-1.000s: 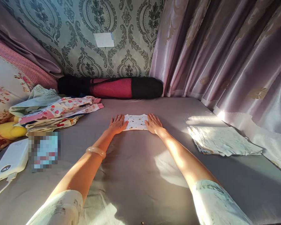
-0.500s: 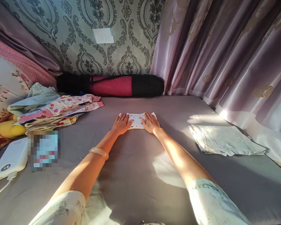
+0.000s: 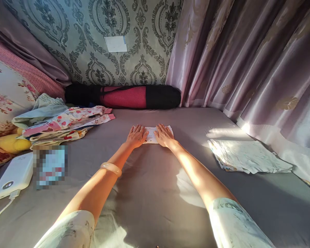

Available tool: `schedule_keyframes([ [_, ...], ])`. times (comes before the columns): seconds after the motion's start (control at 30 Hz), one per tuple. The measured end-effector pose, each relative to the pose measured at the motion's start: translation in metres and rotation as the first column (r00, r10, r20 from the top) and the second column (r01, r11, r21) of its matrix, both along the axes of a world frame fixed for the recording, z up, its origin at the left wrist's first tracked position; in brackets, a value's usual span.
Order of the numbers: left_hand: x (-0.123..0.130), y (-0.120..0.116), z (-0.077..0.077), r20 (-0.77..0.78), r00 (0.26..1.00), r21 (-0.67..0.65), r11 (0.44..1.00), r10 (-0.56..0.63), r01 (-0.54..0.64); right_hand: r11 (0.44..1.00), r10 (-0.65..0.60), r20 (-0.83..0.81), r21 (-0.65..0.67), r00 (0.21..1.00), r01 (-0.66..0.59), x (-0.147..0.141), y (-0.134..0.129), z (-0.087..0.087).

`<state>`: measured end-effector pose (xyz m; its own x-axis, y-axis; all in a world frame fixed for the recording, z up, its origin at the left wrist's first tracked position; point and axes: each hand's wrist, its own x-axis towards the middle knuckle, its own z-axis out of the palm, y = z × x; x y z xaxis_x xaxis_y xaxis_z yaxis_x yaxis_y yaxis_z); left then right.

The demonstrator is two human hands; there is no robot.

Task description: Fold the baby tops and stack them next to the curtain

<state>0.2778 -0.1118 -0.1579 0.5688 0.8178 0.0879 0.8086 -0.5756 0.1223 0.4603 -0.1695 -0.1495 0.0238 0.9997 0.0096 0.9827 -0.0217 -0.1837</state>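
The grey sheet point(image 3: 155, 193) bears a garment heap point(image 3: 69, 119) at left, seemingly unfolded; a pale stack point(image 3: 250, 155) at right, already folded; between, a printed cloth point(image 3: 151, 135), apparently folded, under the person's left hand point(image 3: 136, 136) and right hand point(image 3: 164, 135), palms flat, clasping nothing.

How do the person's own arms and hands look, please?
The left sleeve and right sleeve are pale, with grey-green patterning. A smooth, pale bangle circles the left forearm; none shows on the right forearm. The left hand is ungloved, with small dark marks on its back; the right hand is ungloved too.
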Motion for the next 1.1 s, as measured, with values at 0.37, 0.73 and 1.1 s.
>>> schedule_keyframes([
  [0.37, 0.010, -0.004, -0.016, 0.013, 1.000, -0.040, 0.999, 0.007, -0.006, 0.999, 0.034, 0.014, 0.021, 0.999, -0.034, -0.010, -0.002, -0.014],
  [0.73, 0.014, -0.008, -0.005, 0.014, 1.000, 0.005, 1.000, -0.009, 0.009, 0.997, 0.024, 0.010, -0.078, 1.000, -0.023, -0.017, -0.001, 0.003],
  [1.1, 0.019, -0.018, -0.006, 0.011, 1.000, -0.065, 0.998, 0.013, -0.012, 0.993, 0.107, -0.010, 0.049, 0.994, -0.106, -0.028, -0.001, -0.012],
])
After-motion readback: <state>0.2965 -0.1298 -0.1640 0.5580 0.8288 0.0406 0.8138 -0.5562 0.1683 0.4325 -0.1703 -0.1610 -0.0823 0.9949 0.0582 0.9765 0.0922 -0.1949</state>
